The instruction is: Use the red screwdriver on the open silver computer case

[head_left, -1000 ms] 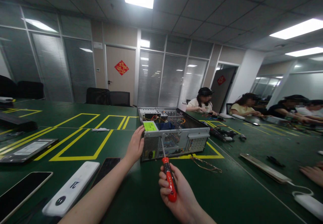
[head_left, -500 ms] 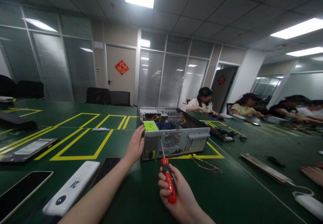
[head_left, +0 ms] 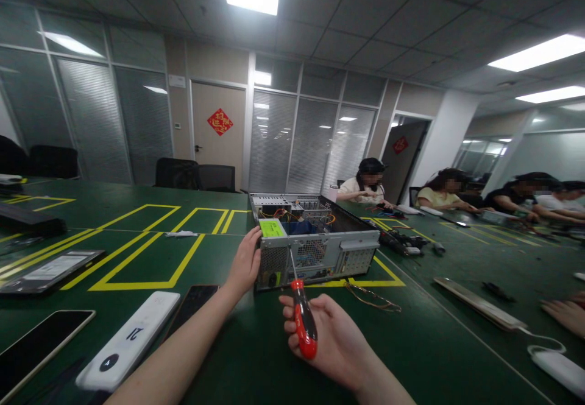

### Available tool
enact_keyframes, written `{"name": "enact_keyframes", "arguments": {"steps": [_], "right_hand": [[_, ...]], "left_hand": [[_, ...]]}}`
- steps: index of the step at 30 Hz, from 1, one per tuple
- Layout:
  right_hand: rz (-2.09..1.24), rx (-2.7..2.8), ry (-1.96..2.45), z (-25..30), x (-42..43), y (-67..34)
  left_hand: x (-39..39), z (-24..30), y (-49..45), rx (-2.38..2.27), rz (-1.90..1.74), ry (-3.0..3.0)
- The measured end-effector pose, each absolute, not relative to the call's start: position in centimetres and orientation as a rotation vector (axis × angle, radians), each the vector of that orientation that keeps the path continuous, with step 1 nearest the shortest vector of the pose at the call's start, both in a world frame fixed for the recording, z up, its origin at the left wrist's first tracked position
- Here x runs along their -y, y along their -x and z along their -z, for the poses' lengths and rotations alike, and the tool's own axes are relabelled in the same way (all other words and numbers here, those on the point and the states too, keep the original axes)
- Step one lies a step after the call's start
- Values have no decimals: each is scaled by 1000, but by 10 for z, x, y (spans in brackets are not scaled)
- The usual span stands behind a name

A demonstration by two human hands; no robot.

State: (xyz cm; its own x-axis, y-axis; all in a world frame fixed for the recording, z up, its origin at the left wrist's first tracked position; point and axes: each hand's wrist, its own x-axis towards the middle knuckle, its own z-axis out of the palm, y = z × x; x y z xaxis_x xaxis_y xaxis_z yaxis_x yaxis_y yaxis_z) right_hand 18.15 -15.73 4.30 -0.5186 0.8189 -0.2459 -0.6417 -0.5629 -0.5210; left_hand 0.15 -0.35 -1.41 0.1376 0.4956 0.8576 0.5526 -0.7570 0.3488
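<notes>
An open grey computer case (head_left: 315, 248) lies on the green table (head_left: 256, 356), its insides with coloured wires and a green-labelled unit showing. My left hand (head_left: 245, 263) rests flat against the case's near left corner, fingers spread. My right hand (head_left: 326, 335) is closed round the red handle of a screwdriver (head_left: 301, 313). The screwdriver's metal shaft points up and away, with its tip at the case's rear panel.
A white device (head_left: 130, 347) and dark phones (head_left: 194, 304) lie at the lower left, a flat tablet (head_left: 50, 269) farther left. Yellow tape lines mark the table. A thin wire (head_left: 372, 297) and a flat metal strip (head_left: 479, 303) lie to the right. Several people sit at the far right.
My right hand has turned on the screwdriver handle, the fingers rolling leftward over it, and risen slightly. The left hand and the case stay put.
</notes>
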Motion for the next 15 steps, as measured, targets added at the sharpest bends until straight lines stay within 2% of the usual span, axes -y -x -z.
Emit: {"name": "enact_keyframes", "arguments": {"steps": [8,15], "right_hand": [[-2096,897,528,-46,152,-205],[-2091,702,464,-31,148,-196]], "left_hand": [[3,14,-1,1094,1706,2341],[2,16,-2,1079,1716,2337]]}}
